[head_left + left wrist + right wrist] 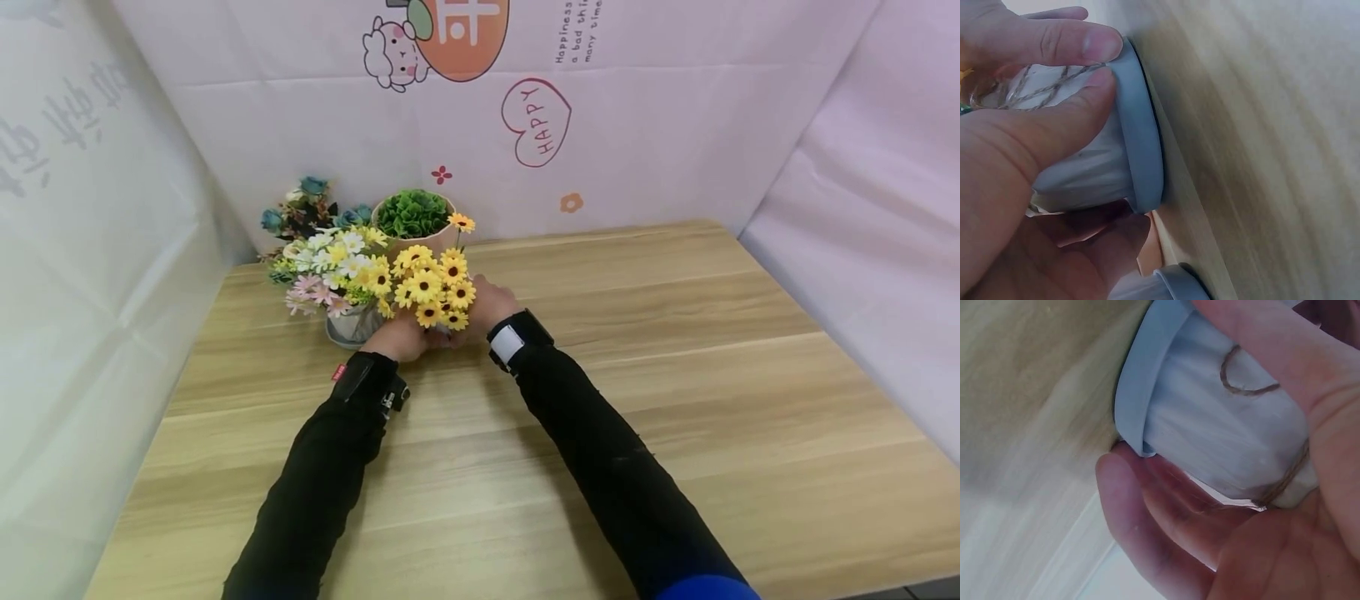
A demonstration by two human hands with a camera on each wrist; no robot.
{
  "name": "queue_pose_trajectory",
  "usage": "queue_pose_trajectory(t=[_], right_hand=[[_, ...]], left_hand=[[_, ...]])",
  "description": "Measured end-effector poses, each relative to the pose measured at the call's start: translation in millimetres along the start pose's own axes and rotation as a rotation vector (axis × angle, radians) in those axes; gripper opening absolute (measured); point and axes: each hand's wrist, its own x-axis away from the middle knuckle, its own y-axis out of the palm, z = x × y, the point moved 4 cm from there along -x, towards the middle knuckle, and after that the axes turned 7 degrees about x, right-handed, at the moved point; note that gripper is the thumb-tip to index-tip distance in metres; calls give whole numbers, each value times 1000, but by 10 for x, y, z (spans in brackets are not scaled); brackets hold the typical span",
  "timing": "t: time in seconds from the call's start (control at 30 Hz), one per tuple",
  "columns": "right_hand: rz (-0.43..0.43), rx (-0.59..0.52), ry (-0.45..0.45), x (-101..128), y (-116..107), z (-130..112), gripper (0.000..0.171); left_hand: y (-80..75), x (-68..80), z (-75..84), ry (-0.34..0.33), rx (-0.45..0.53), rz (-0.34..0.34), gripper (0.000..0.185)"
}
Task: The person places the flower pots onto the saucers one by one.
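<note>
A small white pot (1085, 169) with a grey-blue base (1141, 144) and twine round its body carries a bunch of yellow daisies (435, 287). Both hands hold it from either side. My left hand (401, 337) curls its fingers (1054, 44) round the pot's body. My right hand (491, 304) cups the other side of the pot (1222, 425), its fingers (1147, 519) lying under the base (1141, 381). In the head view the blooms hide the pot. Its base sits at or just above the wooden table (600, 400); I cannot tell which.
Just left stands a second pot (348, 329) with white, yellow and pink flowers (330, 271). Behind are a green plant in a pinkish pot (412, 215) and blue roses (307, 208). A printed backdrop (540, 125) walls the table at the back and sides.
</note>
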Motion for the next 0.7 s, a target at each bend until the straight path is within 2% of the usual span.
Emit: queue_pose_trajectory(t=[0.13, 0.5, 0.7], right_hand=[[-2, 11, 21, -38, -18, 27, 83], [-8, 19, 27, -63, -46, 42, 86], [-2, 1, 30, -107, 67, 62, 82]], left_hand=[[-18, -52, 8, -20, -11, 2, 62], [-31, -141, 2, -4, -2, 9, 62], [18, -150, -113, 18, 86, 30, 64]])
